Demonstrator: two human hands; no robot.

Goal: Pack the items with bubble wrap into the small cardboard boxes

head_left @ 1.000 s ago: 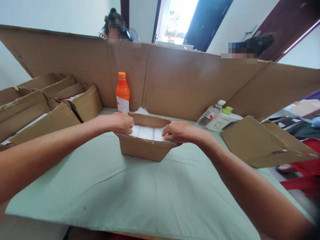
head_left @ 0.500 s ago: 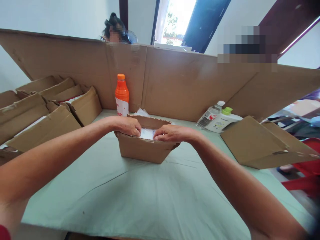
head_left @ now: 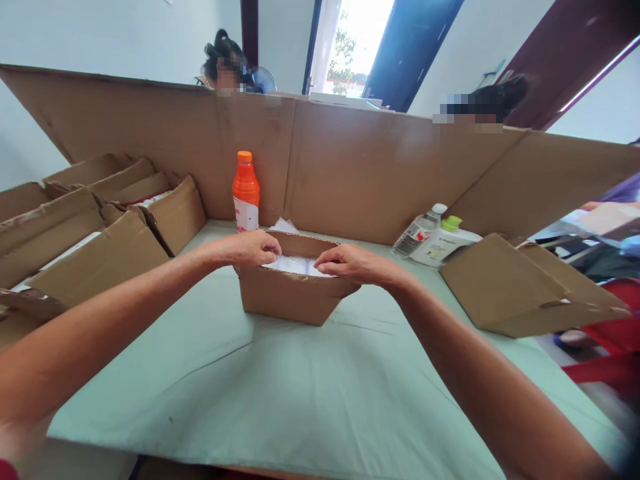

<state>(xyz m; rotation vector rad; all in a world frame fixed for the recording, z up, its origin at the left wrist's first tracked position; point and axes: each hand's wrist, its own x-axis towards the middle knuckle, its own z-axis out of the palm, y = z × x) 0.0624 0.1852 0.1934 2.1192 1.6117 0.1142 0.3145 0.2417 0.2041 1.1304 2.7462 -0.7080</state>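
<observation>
A small open cardboard box point(head_left: 290, 300) stands in the middle of the pale green table cover point(head_left: 280, 393). White packed contents point(head_left: 295, 265) show inside it. My left hand point(head_left: 249, 247) rests on the box's left rim, fingers curled over the edge toward the contents. My right hand point(head_left: 351, 262) lies on the right rim, fingertips reaching into the box onto the white contents. Whether either hand pinches anything is hidden by the fingers.
An orange bottle point(head_left: 245, 191) stands behind the box. A clear bottle point(head_left: 418, 231) and a white green-capped bottle point(head_left: 446, 239) lie at the right. Several open cardboard boxes point(head_left: 100, 233) sit left, a flat one point(head_left: 520, 287) right. A tall cardboard wall point(head_left: 350, 167) screens two people behind.
Both hands first drew together over the box opening, then spread slightly apart again. My left hand lifted a little at the rim. The box stayed in place.
</observation>
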